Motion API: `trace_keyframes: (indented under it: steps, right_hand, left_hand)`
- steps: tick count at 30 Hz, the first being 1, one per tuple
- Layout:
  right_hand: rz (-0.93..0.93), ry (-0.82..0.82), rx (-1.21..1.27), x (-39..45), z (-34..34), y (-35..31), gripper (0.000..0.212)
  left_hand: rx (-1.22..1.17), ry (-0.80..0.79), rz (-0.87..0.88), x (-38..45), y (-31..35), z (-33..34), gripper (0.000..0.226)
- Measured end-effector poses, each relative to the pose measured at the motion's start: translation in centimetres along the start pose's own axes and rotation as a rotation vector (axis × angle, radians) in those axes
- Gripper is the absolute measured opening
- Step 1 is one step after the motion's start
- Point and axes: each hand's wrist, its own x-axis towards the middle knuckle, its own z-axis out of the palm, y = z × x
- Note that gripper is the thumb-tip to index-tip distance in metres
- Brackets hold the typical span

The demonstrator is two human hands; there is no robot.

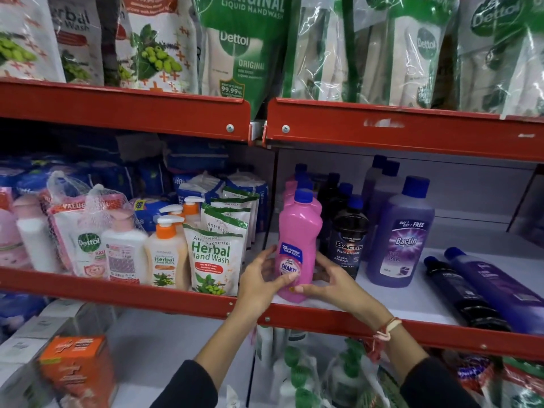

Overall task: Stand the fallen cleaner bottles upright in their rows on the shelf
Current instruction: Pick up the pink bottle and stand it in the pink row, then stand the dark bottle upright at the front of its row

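Red-edged metal shelving fills the head view, with a white shelf [382, 301] at the middle level carrying the cleaner bottles on the right bay. At the front of that shelf, both my hands grip one pink bottle [297, 242] with a blue cap, which stands upright at the head of a row of similar pink bottles behind it. My left hand [259, 278] wraps the bottle's lower left side, thumb across the label; my right hand [329, 281] closes on the lower right side, fingers [303, 288] pressed to the base. Both hands are closed around the bottle, not spread open. Just beside it to the right stands a black bottle [347, 237] labelled floor cleaner, upright, with further dark bottles behind. Next right stands a purple bottle [399, 240], also upright. Further right, two bottles lie on their sides on the shelf, touching each other along their length: a fallen black bottle [459, 293] and a fallen purple bottle [500, 287], caps pointing toward the back. The left bay holds herbal hand wash pouches [213, 257] and pump bottles [166, 251]. Green refill pouches [244, 48] stand on the shelf above.
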Motion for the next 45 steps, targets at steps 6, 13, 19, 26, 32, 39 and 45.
trace_keyframes:
  steps: [6, 13, 19, 26, 32, 39, 45]
  right_hand:
    - [-0.016, 0.031, 0.013, -0.2, 0.0, 0.8, 0.074]
    - [-0.065, 0.088, -0.052, -1.2, -0.6, 0.6, 0.07]
    - [-0.055, 0.255, -0.086, -3.9, -5.4, 0.7, 0.034]
    - [0.15, 0.583, -0.526, -8.5, -16.1, 4.6, 0.017]
    - [0.44, 0.427, -0.845, -11.2, -22.3, 8.0, 0.024]
    - [0.36, 0.313, -0.719, -12.1, -24.2, 9.3, 0.034]
    - [0.337, 0.268, -0.558, -12.2, -24.9, 9.2, 0.028]
  left_hand:
    - [0.093, 0.015, 0.042, -0.3, -0.4, 0.1, 0.068]
    - [0.45, 0.317, 0.212, -2.0, 0.5, 1.9, 0.08]
    - [0.543, 0.431, 0.681, -2.8, 2.8, 7.4, 0.04]
    - [0.47, -0.08, 0.453, -0.8, 2.9, 18.8, 0.023]
    - [0.338, -0.294, -0.087, 1.6, 3.3, 27.5, 0.027]
    - [0.378, -0.324, -0.291, 2.9, 3.5, 32.6, 0.043]
    - [0.171, -0.197, -0.248, 2.1, 2.6, 33.3, 0.038]
